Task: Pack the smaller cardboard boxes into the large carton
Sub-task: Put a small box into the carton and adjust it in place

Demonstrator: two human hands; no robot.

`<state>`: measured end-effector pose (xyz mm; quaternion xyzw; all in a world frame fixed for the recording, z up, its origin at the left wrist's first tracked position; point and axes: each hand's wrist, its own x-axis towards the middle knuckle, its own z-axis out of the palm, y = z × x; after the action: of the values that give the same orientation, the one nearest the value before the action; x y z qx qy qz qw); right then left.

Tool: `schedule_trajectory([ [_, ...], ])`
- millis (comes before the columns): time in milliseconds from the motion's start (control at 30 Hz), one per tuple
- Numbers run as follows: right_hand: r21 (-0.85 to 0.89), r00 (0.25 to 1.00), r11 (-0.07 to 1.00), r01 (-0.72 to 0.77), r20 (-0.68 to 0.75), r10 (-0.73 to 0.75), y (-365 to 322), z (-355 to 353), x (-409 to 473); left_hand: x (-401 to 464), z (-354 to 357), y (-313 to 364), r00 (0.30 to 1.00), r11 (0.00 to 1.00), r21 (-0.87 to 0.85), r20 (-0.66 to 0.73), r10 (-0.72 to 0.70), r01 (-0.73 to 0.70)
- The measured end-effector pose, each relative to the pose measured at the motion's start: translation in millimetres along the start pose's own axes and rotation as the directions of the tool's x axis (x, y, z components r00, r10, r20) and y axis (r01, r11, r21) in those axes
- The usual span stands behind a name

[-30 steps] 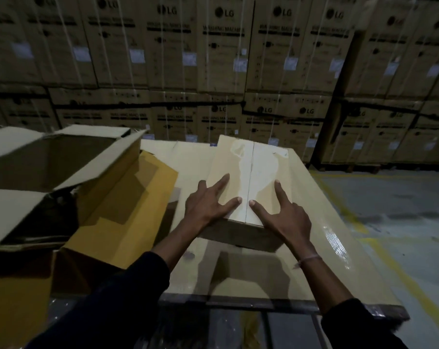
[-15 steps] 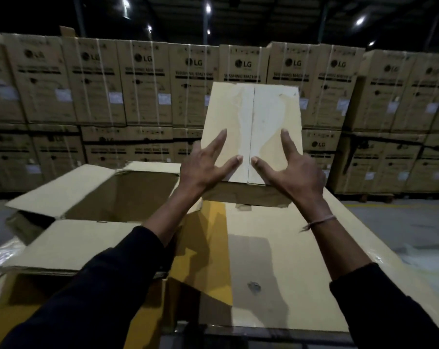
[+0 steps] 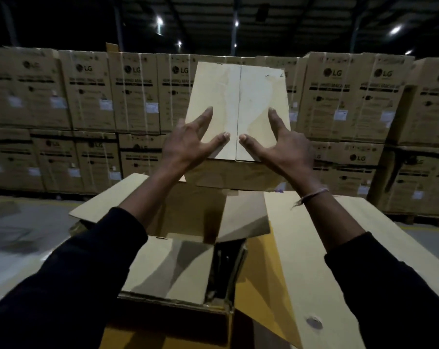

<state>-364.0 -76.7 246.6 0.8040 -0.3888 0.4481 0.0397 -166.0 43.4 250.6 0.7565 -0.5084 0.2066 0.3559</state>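
A small pale cardboard box (image 3: 238, 96), its top flaps closed along a centre seam, is held up in the air above the open large carton (image 3: 168, 268). My left hand (image 3: 188, 144) grips its near left corner and my right hand (image 3: 284, 149) its near right corner. Each thumb and forefinger lies on top; the other fingers are hidden at the sides. The carton's flaps stand open below my forearms, and its inside is dark.
A big flat cardboard surface (image 3: 326, 248) stretches to the right of the carton. Stacked LG cartons (image 3: 87, 96) form a wall across the background and at the far right. Bare concrete floor (image 3: 24, 222) shows at the left.
Both hands lifted the small box off the flat cardboard surface and carried it up and leftward, so it now hangs over the open carton. The view tilted upward.
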Motion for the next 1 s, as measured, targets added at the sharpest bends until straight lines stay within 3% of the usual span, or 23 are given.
schedule_trajectory([
  [100, 0.048, 0.997, 0.999, -0.004, 0.081, 0.000, -23, 40, 16, 19, -6, -38, 0.996, 0.997, 0.062, 0.076, -0.049, 0.044],
  [200, 0.098, 0.968, 0.995, -0.032, 0.249, 0.007, -40, 80, 24, 34, -8, -76, 0.980, 0.993, 0.079, 0.171, -0.098, 0.085],
  [433, 0.162, 0.763, 0.975, -0.154, 0.646, 0.013, -61, 138, 8, 30, 23, -152, 0.831, 0.965, 0.063, 0.497, -0.251, 0.254],
  [600, 0.088, 0.728, 0.982, -0.167, 0.683, 0.063, -69, 174, 0, 24, 50, -194, 0.791, 0.963, -0.044, 0.581, -0.192, 0.266],
  [767, 0.015, 0.690, 0.978, -0.208, 0.711, 0.136, -70, 206, -13, 22, 83, -224, 0.755, 0.962, -0.025, 0.625, -0.196, 0.271],
  [867, -0.016, 0.641, 0.970, -0.242, 0.748, 0.172, -69, 226, -20, 19, 105, -242, 0.707, 0.957, -0.026, 0.680, -0.196, 0.290],
  [1000, -0.105, 0.533, 0.960, -0.260, 0.813, 0.234, -68, 259, -28, 13, 136, -260, 0.641, 0.981, 0.027, 0.754, -0.145, 0.190],
])
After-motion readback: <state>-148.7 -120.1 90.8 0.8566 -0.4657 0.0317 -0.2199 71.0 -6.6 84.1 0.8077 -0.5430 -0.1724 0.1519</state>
